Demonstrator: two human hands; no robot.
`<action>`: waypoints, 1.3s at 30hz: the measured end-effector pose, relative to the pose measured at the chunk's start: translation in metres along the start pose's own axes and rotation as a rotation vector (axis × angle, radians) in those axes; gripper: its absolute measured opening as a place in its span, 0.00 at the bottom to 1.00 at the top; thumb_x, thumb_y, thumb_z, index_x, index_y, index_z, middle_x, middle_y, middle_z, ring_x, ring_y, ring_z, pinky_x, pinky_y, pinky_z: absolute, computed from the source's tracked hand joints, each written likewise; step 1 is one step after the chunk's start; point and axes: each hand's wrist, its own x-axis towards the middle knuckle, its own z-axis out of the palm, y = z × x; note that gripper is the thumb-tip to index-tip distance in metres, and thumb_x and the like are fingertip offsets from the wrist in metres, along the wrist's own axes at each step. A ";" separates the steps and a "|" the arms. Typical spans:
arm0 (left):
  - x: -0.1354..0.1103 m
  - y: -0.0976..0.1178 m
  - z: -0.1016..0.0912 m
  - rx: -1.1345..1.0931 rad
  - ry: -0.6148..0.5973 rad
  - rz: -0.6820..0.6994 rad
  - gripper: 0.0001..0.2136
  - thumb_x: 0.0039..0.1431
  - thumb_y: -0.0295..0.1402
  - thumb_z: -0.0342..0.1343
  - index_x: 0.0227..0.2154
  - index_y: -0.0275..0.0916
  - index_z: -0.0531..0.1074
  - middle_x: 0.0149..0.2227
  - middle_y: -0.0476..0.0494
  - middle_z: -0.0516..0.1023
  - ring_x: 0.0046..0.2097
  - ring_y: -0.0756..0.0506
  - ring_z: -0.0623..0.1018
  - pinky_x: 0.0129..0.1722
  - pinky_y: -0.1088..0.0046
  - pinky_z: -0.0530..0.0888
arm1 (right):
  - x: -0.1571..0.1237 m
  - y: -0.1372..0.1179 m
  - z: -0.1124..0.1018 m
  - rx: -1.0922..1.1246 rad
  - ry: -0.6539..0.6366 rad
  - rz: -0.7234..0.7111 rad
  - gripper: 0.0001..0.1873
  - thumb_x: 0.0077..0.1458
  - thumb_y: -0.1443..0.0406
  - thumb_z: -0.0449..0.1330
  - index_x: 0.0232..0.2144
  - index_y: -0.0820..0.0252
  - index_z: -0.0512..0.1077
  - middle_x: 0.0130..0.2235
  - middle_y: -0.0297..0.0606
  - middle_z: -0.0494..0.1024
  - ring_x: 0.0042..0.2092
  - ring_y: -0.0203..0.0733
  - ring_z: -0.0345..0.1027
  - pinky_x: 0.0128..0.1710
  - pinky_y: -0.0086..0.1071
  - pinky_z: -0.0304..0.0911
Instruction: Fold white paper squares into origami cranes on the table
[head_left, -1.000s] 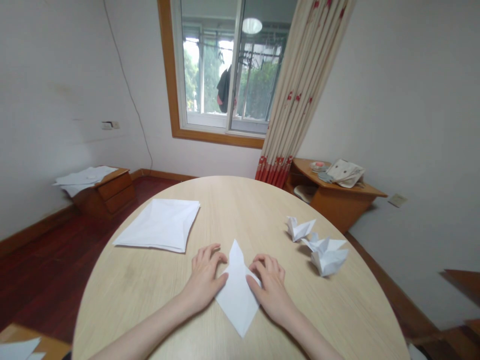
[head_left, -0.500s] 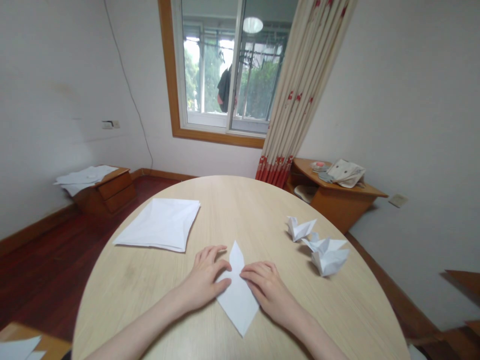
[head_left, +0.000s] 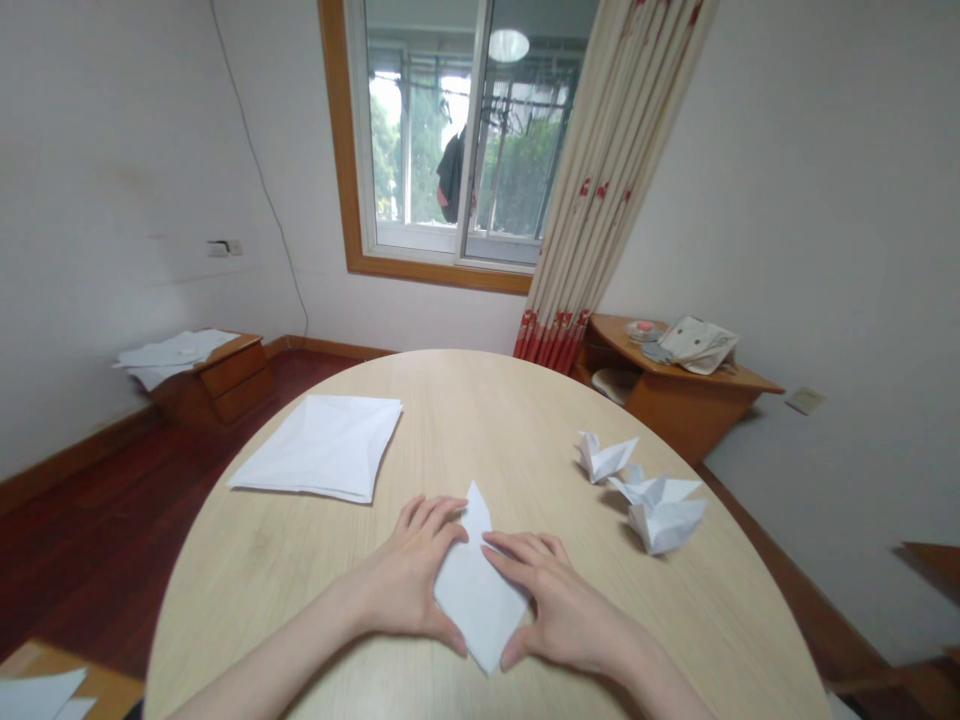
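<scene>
A white folded paper [head_left: 480, 600], kite-shaped with a narrow point at its far end, lies flat on the table right before me. My left hand [head_left: 426, 560] holds it along the left side, fingertips near the far point and thumb low by the near corner. From the other side my right hand [head_left: 536, 595] grips it, fingers bent over the upper right edge and thumb at the lower right edge. Both thumbs are spread away from the fingers. Beyond my right hand stand folded paper birds [head_left: 660, 515], with a smaller one [head_left: 604, 458] behind them.
A stack of white paper sheets [head_left: 319, 448] lies at the left of the round wooden table [head_left: 480, 400]. Behind stand a low cabinet [head_left: 240, 380] with papers on top and a corner shelf [head_left: 690, 410] bearing a bag. A curtain [head_left: 592, 200] hangs beside the window.
Both thumbs have slid toward me, down to the paper's near corner, and the hands have spread wider around it. The view has shifted very slightly.
</scene>
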 end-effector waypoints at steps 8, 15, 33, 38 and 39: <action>-0.001 0.002 -0.001 0.005 0.020 0.024 0.41 0.34 0.58 0.65 0.49 0.38 0.65 0.60 0.29 0.61 0.62 0.29 0.57 0.60 0.42 0.49 | 0.000 -0.004 -0.002 0.017 0.013 0.008 0.48 0.39 0.46 0.69 0.60 0.54 0.62 0.63 0.45 0.61 0.63 0.53 0.52 0.61 0.46 0.40; 0.000 0.010 0.004 0.037 0.107 0.075 0.39 0.40 0.55 0.64 0.53 0.41 0.60 0.60 0.31 0.60 0.62 0.30 0.57 0.61 0.44 0.47 | -0.001 -0.002 0.000 0.045 0.087 -0.027 0.46 0.39 0.47 0.70 0.59 0.53 0.63 0.62 0.45 0.63 0.62 0.53 0.54 0.61 0.46 0.42; -0.001 0.003 0.030 0.220 0.328 0.097 0.44 0.38 0.54 0.65 0.56 0.41 0.55 0.64 0.29 0.55 0.65 0.28 0.52 0.62 0.42 0.40 | -0.002 0.000 -0.002 0.039 0.140 -0.018 0.36 0.46 0.50 0.67 0.55 0.58 0.68 0.60 0.48 0.66 0.60 0.53 0.57 0.60 0.49 0.46; -0.001 0.001 0.031 0.219 0.334 0.090 0.50 0.33 0.52 0.68 0.58 0.41 0.51 0.64 0.28 0.52 0.65 0.27 0.50 0.61 0.40 0.39 | -0.001 0.003 -0.004 -0.013 0.275 -0.085 0.26 0.54 0.51 0.62 0.51 0.55 0.71 0.56 0.45 0.71 0.56 0.51 0.63 0.56 0.48 0.53; -0.001 0.002 0.032 0.215 0.338 0.090 0.50 0.33 0.52 0.69 0.58 0.42 0.50 0.64 0.28 0.52 0.65 0.27 0.50 0.61 0.39 0.39 | -0.001 0.004 -0.003 -0.029 0.324 -0.110 0.24 0.55 0.51 0.61 0.50 0.56 0.71 0.55 0.46 0.72 0.55 0.50 0.64 0.55 0.47 0.54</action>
